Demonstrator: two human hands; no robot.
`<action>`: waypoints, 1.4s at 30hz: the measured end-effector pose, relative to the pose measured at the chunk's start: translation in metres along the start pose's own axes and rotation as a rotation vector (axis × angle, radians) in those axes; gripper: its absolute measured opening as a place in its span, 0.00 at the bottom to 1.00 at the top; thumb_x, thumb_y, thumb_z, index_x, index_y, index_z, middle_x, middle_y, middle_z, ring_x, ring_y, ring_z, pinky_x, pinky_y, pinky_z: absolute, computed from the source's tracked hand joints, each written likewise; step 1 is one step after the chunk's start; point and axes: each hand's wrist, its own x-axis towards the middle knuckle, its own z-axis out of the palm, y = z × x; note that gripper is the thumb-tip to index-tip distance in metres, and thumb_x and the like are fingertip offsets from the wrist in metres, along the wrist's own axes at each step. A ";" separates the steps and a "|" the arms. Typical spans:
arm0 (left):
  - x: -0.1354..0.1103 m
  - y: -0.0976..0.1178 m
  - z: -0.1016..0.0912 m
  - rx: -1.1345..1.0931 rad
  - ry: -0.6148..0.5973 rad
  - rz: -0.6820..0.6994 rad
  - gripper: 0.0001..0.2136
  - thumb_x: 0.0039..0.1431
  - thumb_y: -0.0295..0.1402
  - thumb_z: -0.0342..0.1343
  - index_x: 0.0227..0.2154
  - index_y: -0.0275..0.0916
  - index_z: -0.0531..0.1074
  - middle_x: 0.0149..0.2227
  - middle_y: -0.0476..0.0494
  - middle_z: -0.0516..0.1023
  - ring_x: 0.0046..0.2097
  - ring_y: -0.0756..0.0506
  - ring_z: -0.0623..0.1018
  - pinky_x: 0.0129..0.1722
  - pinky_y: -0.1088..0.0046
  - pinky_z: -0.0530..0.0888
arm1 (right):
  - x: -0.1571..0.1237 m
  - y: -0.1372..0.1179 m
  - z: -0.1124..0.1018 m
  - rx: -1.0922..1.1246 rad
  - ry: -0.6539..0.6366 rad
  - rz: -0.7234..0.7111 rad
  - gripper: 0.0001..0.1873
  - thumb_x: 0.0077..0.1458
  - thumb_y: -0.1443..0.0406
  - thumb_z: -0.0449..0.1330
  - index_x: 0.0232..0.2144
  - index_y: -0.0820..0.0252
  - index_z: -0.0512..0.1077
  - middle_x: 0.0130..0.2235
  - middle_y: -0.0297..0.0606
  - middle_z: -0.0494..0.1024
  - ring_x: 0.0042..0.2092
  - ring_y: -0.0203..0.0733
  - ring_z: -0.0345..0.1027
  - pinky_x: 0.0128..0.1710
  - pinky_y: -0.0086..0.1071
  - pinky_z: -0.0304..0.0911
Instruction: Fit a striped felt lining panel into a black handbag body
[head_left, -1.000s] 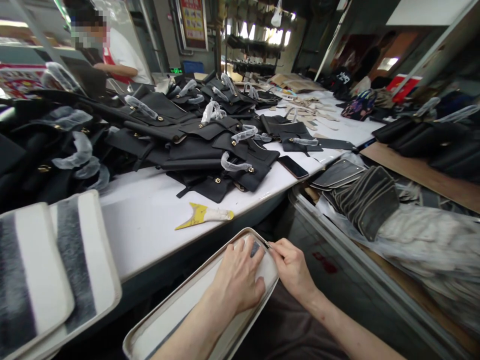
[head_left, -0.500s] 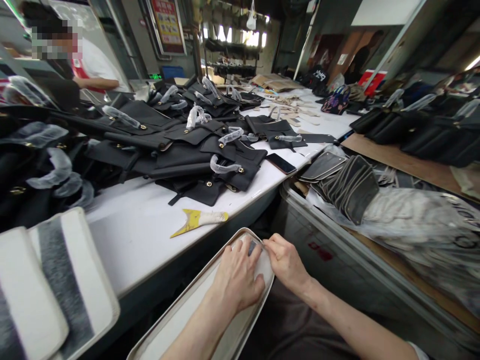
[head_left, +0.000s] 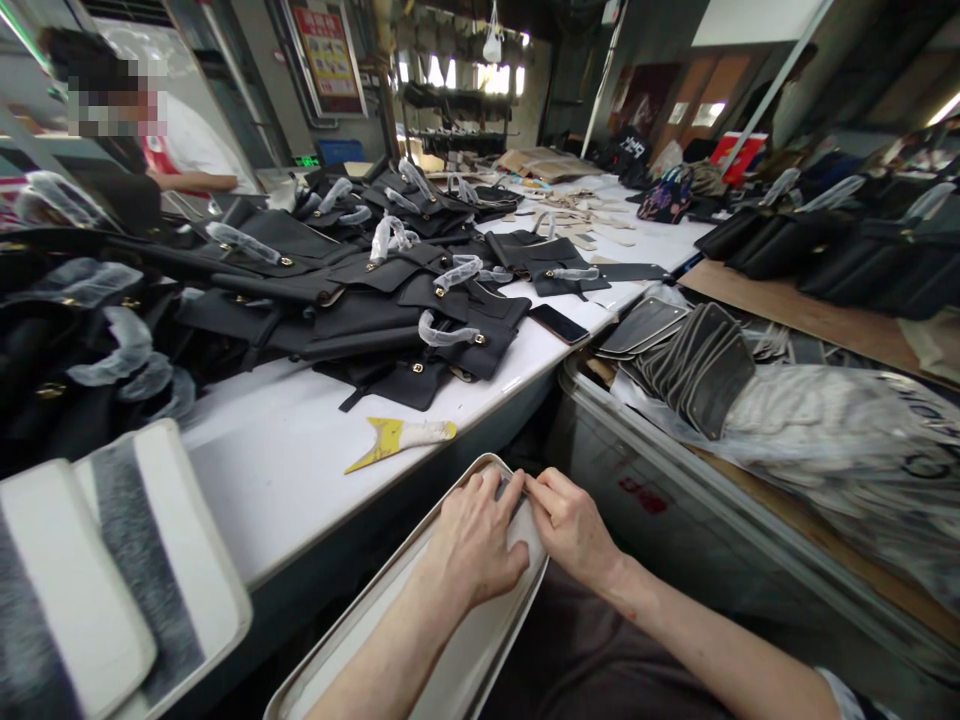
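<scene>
Rimmed panel (head_left: pixel 484 637) sits beside a cluttered white workshop table (head_left: pixel 292 455).

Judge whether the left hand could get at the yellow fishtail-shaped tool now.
Probably yes: the yellow fishtail-shaped tool lies uncovered on the white tabletop, nothing visibly blocking; the left hand need only leave the rimmed white panel.

Bright windows (head_left: pixel 495 78) at rear; framed poster (head_left: pixel 326 58) on grey wall (head_left: pixel 255 42); wooden doors (head_left: pixel 724 78) right.
</scene>
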 end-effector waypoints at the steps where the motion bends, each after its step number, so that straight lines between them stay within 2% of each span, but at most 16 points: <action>1: 0.000 0.000 0.001 -0.002 0.004 -0.001 0.36 0.50 0.40 0.52 0.64 0.41 0.56 0.53 0.37 0.67 0.51 0.37 0.70 0.51 0.57 0.71 | 0.000 0.000 -0.001 0.011 0.001 -0.008 0.15 0.64 0.70 0.47 0.41 0.64 0.74 0.34 0.41 0.69 0.37 0.40 0.66 0.39 0.32 0.65; 8: -0.003 -0.002 0.001 -0.023 0.006 -0.002 0.35 0.52 0.41 0.51 0.64 0.40 0.56 0.54 0.36 0.67 0.53 0.36 0.68 0.54 0.56 0.69 | -0.004 0.003 -0.002 0.065 -0.008 -0.036 0.16 0.65 0.70 0.47 0.47 0.64 0.73 0.37 0.42 0.70 0.38 0.41 0.67 0.40 0.35 0.68; 15: -0.004 -0.005 0.002 -0.050 0.007 -0.004 0.34 0.53 0.41 0.52 0.64 0.40 0.56 0.56 0.37 0.66 0.55 0.37 0.67 0.56 0.57 0.67 | -0.006 0.000 -0.004 0.025 0.002 -0.095 0.18 0.65 0.69 0.47 0.52 0.67 0.70 0.39 0.45 0.70 0.41 0.44 0.67 0.43 0.38 0.69; 28: -0.004 -0.004 0.004 -0.013 -0.016 0.001 0.31 0.55 0.41 0.51 0.62 0.38 0.58 0.57 0.36 0.65 0.55 0.36 0.66 0.55 0.57 0.67 | -0.003 -0.010 -0.010 -0.170 -0.189 -0.121 0.20 0.66 0.67 0.46 0.55 0.70 0.66 0.42 0.49 0.69 0.45 0.47 0.64 0.44 0.39 0.71; 34: 0.000 -0.002 0.002 0.011 -0.030 -0.019 0.30 0.55 0.40 0.50 0.61 0.37 0.60 0.57 0.34 0.65 0.54 0.35 0.67 0.51 0.55 0.69 | 0.009 -0.012 -0.015 -0.273 -0.252 -0.243 0.16 0.65 0.67 0.47 0.46 0.68 0.72 0.41 0.49 0.72 0.45 0.49 0.63 0.45 0.42 0.68; 37: -0.002 -0.001 0.001 0.005 -0.026 -0.024 0.30 0.54 0.40 0.50 0.60 0.36 0.61 0.57 0.34 0.66 0.54 0.35 0.67 0.50 0.56 0.70 | 0.017 -0.006 -0.019 -0.200 -0.271 -0.249 0.15 0.64 0.67 0.48 0.39 0.66 0.74 0.38 0.46 0.72 0.42 0.46 0.65 0.41 0.38 0.66; 39: -0.004 0.000 0.000 -0.008 -0.019 -0.023 0.30 0.54 0.42 0.50 0.60 0.36 0.62 0.57 0.35 0.66 0.54 0.35 0.67 0.52 0.55 0.69 | 0.022 0.000 -0.020 -0.039 -0.276 -0.182 0.17 0.65 0.66 0.48 0.31 0.63 0.75 0.34 0.42 0.72 0.37 0.41 0.66 0.38 0.34 0.63; 42: -0.007 0.000 0.000 -0.029 -0.004 -0.038 0.31 0.54 0.43 0.51 0.61 0.37 0.62 0.58 0.35 0.65 0.55 0.35 0.66 0.53 0.54 0.69 | 0.031 0.012 -0.018 0.360 -0.260 0.081 0.18 0.60 0.60 0.56 0.21 0.60 0.73 0.29 0.36 0.71 0.32 0.37 0.65 0.35 0.32 0.60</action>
